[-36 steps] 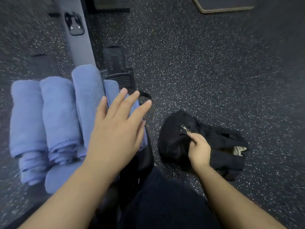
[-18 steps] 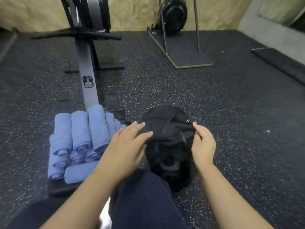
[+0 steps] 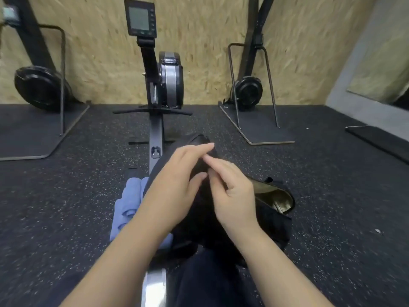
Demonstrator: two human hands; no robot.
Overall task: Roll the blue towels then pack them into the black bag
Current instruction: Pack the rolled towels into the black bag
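A rowing machine [image 3: 155, 89] is standing on the speckled rubber floor [image 3: 332, 185] against a chipboard wall [image 3: 199, 41], its monitor [image 3: 139, 17] raised on an arm and its rail [image 3: 155, 134] running back toward the person. Two other machines on flat bases are standing to either side of the rowing machine [image 3: 37, 85] [image 3: 247, 89]. The rolled blue towels [image 3: 129, 204] are lying just left of the rail, partly hidden behind the left forearm. The black bag [image 3: 267, 218] is sitting just right of the rail, over the person's dark-trousered lap, its opening [image 3: 276, 199] showing a pale lining. The left hand [image 3: 179, 187] is touching the bag's raised top with nearly straight fingers, a spread grip. The right hand [image 3: 232, 191] is pinching the bag's fabric between thumb and forefinger, with the other fingers curled.
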